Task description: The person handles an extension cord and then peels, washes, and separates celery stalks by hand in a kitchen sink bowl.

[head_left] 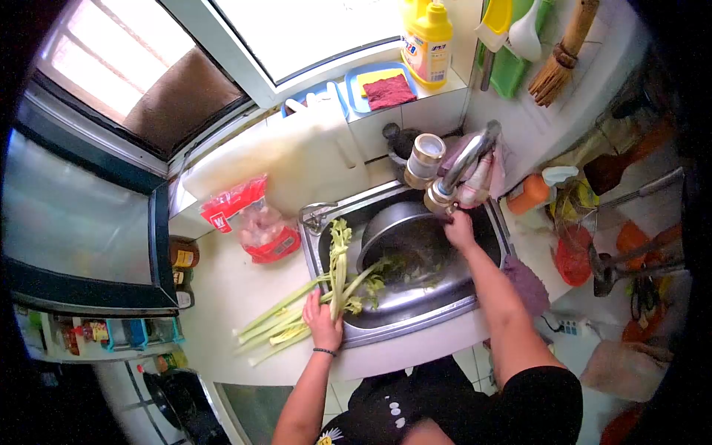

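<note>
Celery stalks lie across the counter left of the sink and over its edge. My left hand is closed round the base of an upright celery stalk, whose pale leaves point toward the window. Leafy tops hang into the steel sink, where a large metal basin leans among loose green leaves. My right hand is raised to the faucet, its fingers closed at the fitting under the spout. Part of that grip is hidden.
A red-printed plastic bag of pale food sits on the counter. Behind it leans a cutting board. The sill holds a yellow detergent bottle and a maroon cloth. Utensils hang at right, near an orange-brown bottle.
</note>
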`<state>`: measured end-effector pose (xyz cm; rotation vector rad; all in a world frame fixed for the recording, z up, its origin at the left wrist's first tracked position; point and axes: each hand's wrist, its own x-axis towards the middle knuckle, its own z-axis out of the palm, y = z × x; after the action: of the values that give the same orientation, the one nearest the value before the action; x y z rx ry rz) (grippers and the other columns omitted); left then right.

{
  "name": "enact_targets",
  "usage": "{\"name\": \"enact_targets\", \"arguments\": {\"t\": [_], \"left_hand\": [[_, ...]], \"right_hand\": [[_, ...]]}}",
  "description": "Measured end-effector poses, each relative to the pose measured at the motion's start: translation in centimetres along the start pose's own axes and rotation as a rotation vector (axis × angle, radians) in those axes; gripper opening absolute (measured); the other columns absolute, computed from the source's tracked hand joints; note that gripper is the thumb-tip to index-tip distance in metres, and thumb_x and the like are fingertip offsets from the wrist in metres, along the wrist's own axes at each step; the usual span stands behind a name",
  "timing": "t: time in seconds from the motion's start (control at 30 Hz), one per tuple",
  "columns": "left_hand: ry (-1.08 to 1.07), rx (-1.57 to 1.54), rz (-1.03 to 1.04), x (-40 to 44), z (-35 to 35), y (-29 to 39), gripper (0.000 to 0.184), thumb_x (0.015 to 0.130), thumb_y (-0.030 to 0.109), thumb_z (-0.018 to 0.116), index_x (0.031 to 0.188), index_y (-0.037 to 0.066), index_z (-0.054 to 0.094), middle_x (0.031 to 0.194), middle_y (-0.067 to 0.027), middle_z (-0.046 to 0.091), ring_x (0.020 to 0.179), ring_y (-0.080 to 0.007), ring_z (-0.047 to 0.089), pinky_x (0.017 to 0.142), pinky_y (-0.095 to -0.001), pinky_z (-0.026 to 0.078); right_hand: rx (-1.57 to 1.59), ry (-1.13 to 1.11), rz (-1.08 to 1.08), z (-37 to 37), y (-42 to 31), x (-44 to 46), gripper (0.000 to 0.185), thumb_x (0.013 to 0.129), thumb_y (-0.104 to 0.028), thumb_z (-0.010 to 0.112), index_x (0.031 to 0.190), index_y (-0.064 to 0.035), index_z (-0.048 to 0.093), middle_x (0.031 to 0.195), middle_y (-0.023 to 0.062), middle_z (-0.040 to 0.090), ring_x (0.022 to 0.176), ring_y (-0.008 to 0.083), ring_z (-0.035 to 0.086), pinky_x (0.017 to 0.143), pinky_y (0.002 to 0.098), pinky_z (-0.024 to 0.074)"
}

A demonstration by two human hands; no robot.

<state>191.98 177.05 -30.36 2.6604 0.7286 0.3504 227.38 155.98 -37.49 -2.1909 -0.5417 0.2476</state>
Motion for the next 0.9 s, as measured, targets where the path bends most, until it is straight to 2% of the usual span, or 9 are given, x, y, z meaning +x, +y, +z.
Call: {"name": "enact_targets", "arguments": {"t": [0.1, 0.17, 0.23, 0.27, 0.3, 0.4, 0.5, 0.53, 0.9], "left_hand": [[-0.001, 0.033, 0.006, -0.2, 0.1, -0.2, 0.026, 0.066, 0.008, 0.069, 0.085, 0.001, 0.052, 0.136, -0.0177, 0.036, 0.126, -0.0401, 0.031, 0.102, -0.0525, 0.022], [0.015, 0.026, 0.007, -0.3, 0.0, -0.1, 0.027, 0.065, 0.008, 0.069, 0.085, 0.001, 0.052, 0.136, -0.0176, 0.037, 0.126, -0.0399, 0.031, 0.102, -0.0522, 0.022], [0.005, 0.003, 0.041, -0.4, -0.1, -0.5, 0.028, 0.065, 0.008, 0.070, 0.085, 0.001, 0.052, 0.135, -0.0177, 0.037, 0.124, -0.0400, 0.033, 0.101, -0.0521, 0.023], [0.010, 0.000, 0.040, -0.4, -0.2, -0.6, 0.028, 0.065, 0.008, 0.070, 0.085, 0.001, 0.052, 0.135, -0.0177, 0.037, 0.124, -0.0400, 0.033, 0.101, -0.0521, 0.023], [0.027, -0.041, 0.054, -0.5, -0.3, -0.7, 0.028, 0.066, 0.008, 0.069, 0.087, 0.002, 0.053, 0.134, -0.0179, 0.038, 0.124, -0.0396, 0.034, 0.101, -0.0516, 0.023], [0.055, -0.138, 0.062, -0.7, -0.9, -0.9, 0.027, 0.067, 0.008, 0.068, 0.091, 0.002, 0.056, 0.131, -0.0189, 0.040, 0.123, -0.0387, 0.035, 0.100, -0.0499, 0.025], [0.039, -0.281, 0.036, -1.3, -1.5, -1.4, 0.027, 0.070, 0.007, 0.065, 0.096, 0.002, 0.059, 0.127, -0.0207, 0.042, 0.121, -0.0381, 0.037, 0.100, -0.0470, 0.028], [0.016, -0.363, 0.012, -1.4, -1.7, -1.7, 0.029, 0.071, 0.006, 0.063, 0.099, 0.002, 0.060, 0.125, -0.0218, 0.043, 0.120, -0.0379, 0.038, 0.100, -0.0453, 0.031], [0.073, -0.458, -0.062, -2.0, -2.1, -3.8, 0.031, 0.074, 0.006, 0.060, 0.104, 0.000, 0.060, 0.122, -0.0221, 0.043, 0.115, -0.0379, 0.042, 0.099, -0.0412, 0.035]], "right_hand": [[-0.306, 0.003, -0.147, -3.0, -5.7, -0.1, 0.045, 0.062, 0.003, 0.055, 0.104, -0.0110, 0.062, 0.086, 0.0195, 0.061, 0.080, 0.0392, 0.059, 0.073, 0.0454, 0.0472], [-0.317, 0.012, -0.285, -3.4, -7.7, -1.2, 0.049, 0.060, 0.004, 0.054, 0.106, -0.0140, 0.061, 0.089, 0.0149, 0.061, 0.085, 0.0357, 0.059, 0.073, 0.0443, 0.0478], [-0.342, 0.083, -0.412, -4.1, -10.1, -3.1, 0.055, 0.057, 0.002, 0.057, 0.109, -0.0165, 0.060, 0.100, 0.0100, 0.059, 0.099, 0.0316, 0.055, 0.077, 0.0414, 0.0487], [-0.378, 0.037, -0.429, -4.4, -10.8, -3.9, 0.060, 0.058, 0.002, 0.057, 0.115, -0.0176, 0.058, 0.114, 0.0061, 0.055, 0.109, 0.0290, 0.049, 0.082, 0.0397, 0.0482], [-0.381, 0.039, -0.433, -4.4, -11.2, -4.5, 0.060, 0.058, 0.002, 0.057, 0.115, -0.0176, 0.058, 0.114, 0.0061, 0.055, 0.109, 0.0290, 0.049, 0.082, 0.0397, 0.0482], [-0.504, 0.178, -0.605, -5.0, -13.0, -5.8, 0.055, 0.067, -0.001, 0.054, 0.119, -0.0159, 0.056, 0.125, 0.0064, 0.052, 0.112, 0.0302, 0.049, 0.086, 0.0380, 0.0476], [-0.524, 0.272, -0.705, -6.0, -15.3, -6.3, 0.046, 0.073, -0.006, 0.052, 0.118, -0.0159, 0.057, 0.126, 0.0064, 0.052, 0.111, 0.0305, 0.050, 0.086, 0.0369, 0.0478], [-0.507, 0.252, -0.727, -6.5, -16.2, -6.5, 0.042, 0.077, -0.008, 0.048, 0.117, -0.0157, 0.058, 0.126, 0.0059, 0.052, 0.111, 0.0301, 0.050, 0.084, 0.0359, 0.0486], [-0.573, 0.262, -0.697, -4.9, -17.4, -7.9, 0.046, 0.074, -0.005, 0.051, 0.117, -0.0203, 0.058, 0.126, 0.0042, 0.052, 0.111, 0.0302, 0.050, 0.083, 0.0367, 0.0496]]}}
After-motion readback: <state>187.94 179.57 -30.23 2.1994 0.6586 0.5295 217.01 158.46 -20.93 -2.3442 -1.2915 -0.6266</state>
